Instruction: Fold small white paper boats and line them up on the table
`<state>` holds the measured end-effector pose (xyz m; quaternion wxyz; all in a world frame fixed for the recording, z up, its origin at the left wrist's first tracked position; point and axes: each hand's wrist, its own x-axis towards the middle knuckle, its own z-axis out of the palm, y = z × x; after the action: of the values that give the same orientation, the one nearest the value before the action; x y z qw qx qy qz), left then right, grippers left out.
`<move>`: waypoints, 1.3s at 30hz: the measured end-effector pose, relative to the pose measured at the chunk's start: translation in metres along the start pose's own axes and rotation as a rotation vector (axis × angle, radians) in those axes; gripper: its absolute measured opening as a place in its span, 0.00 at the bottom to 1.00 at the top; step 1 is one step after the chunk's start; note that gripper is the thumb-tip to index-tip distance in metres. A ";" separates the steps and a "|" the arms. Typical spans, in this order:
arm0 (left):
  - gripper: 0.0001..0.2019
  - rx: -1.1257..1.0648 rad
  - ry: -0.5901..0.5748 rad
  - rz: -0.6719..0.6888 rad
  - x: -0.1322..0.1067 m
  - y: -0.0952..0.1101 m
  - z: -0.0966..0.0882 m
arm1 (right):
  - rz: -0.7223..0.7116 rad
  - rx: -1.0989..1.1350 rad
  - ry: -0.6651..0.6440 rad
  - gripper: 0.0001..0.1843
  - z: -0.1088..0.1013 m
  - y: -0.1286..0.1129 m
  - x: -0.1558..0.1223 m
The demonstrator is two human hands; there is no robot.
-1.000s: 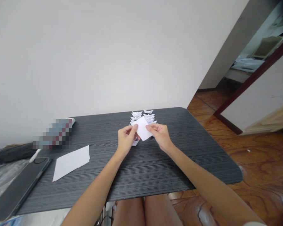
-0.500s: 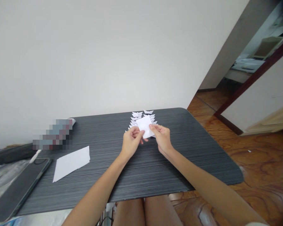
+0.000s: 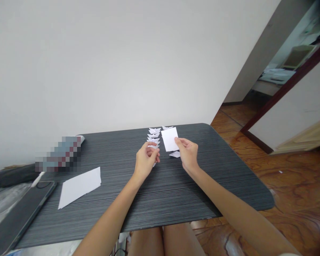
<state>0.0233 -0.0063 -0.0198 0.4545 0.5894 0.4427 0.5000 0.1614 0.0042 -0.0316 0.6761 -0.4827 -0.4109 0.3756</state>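
A small white square of folded paper [image 3: 169,139] is pinched at its right edge between the thumb and fingers of my right hand [image 3: 189,153]. It is held up above the table, in front of some paper boats. My left hand [image 3: 146,158] is off the paper, a short way to its left, with fingers loosely curled and thumb and forefinger apart. Behind it stands a column of several white folded paper boats [image 3: 154,136]. A second column is mostly hidden by the square; one boat [image 3: 175,154] shows below it.
The dark ridged table [image 3: 117,149] stands against a white wall. On its left lie white paper sheets [image 3: 80,186], a dark phone-like slab [image 3: 29,209] and a blurred-out object [image 3: 62,151]. Wooden floor [image 3: 296,185] lies to the right.
My left hand has let go of the paper square and drawn slightly left. My right hand has moved the square a little right and turned it more upright.
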 end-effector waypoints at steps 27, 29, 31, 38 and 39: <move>0.11 -0.050 -0.112 -0.055 0.003 0.022 -0.013 | 0.134 0.007 -0.498 0.15 -0.005 -0.013 0.006; 0.11 -0.094 -0.080 -0.055 0.004 0.024 -0.014 | 0.152 0.056 -0.523 0.18 -0.006 -0.016 0.007; 0.11 -0.148 -0.060 -0.055 0.004 0.025 -0.015 | 0.163 0.128 -0.563 0.19 -0.007 -0.019 0.007; 0.07 -0.279 -0.123 -0.026 0.005 0.026 -0.020 | 0.140 0.221 -0.683 0.09 -0.012 -0.026 0.008; 0.07 -0.287 -0.121 -0.029 0.004 0.026 -0.020 | 0.133 0.203 -0.688 0.09 -0.013 -0.026 0.008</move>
<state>0.0058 -0.0052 0.0082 0.5672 0.5409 0.3470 0.5151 0.1789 0.0003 -0.0078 0.5168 -0.2840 -0.5426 0.5982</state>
